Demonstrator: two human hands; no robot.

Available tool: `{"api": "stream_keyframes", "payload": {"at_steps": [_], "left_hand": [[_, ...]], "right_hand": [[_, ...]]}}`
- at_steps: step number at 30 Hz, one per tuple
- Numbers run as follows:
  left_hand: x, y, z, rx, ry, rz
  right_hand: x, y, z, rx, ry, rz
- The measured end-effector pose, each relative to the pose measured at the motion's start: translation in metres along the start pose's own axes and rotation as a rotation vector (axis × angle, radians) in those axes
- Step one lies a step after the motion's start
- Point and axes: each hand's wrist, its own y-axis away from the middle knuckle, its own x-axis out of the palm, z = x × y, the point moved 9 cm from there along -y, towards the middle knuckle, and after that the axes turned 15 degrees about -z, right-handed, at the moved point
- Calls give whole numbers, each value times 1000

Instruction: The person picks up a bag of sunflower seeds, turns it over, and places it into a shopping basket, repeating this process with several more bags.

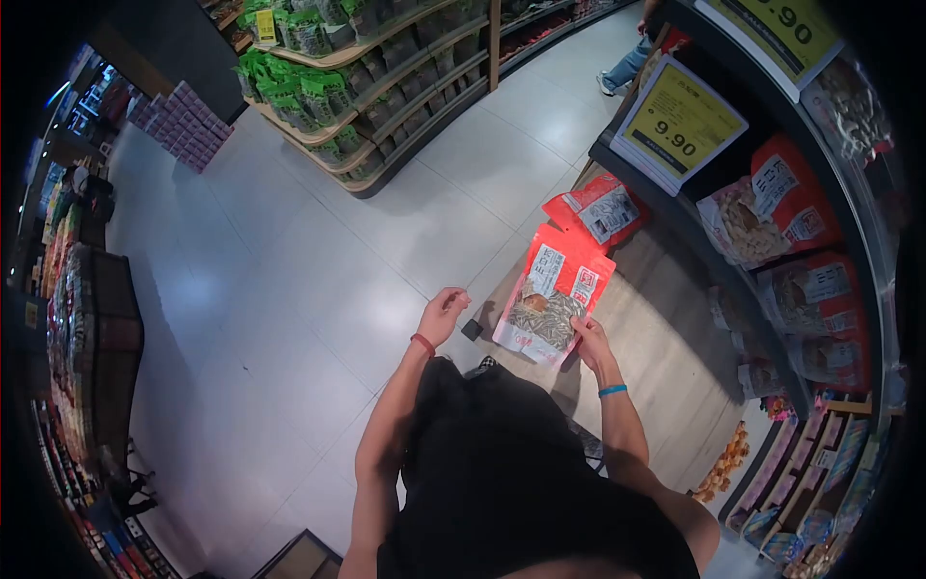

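Observation:
My right hand (591, 345) grips the lower right edge of a red and white bag of sunflower seeds (546, 321), thumb on the front. Striped seeds show in the bag's lower half, and it tilts over the wood-look surface. Another red bag (603, 214) lies just beyond it, partly covered by the held one. To the left of the bag, my left hand (445, 317) hovers with loosely bent fingers, apart from it and with nothing visible in them.
A dark shelf on the right holds more red bags (815, 294) under a yellow price sign (679, 125). Tiered shelves with green bags (323, 96) stand ahead. A person's leg (627, 68) shows at the top. Stacked boxes (181, 125) stand far left.

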Motion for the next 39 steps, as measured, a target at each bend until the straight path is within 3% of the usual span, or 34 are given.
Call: {"api": "stream_keyframes", "payload": {"at_steps": [1,4,8,12,21,26,30,32,33,35,39], "left_hand": [[12,-3,-7,7,-7,20],[55,14,-8,-247,142,240],[93,36,4,-362,137,485],[91,52,-11,-521,365,456],[66,65,-54,-293,340,358],[60,70,-57,-232,315,324],[56,77,-75,-178,318,302],[57,77,-78,-209,340,342],[60,79,-78,-239,366,378],[63,85,-82,-254,355,383],[56,92,-63,-274,357,386]], "right_hand": [[-1,5,-1,-7,28,-6],[3,25,-4,-20,32,-2],[35,51,2,-47,94,62],[56,65,3,-89,190,61],[110,95,41,-130,162,106],[118,103,52,-335,199,129],[115,103,61,-328,204,167],[102,97,50,-126,369,110],[105,98,53,-123,366,105],[121,102,75,-131,9,143],[123,108,71,-152,-58,150]]}}
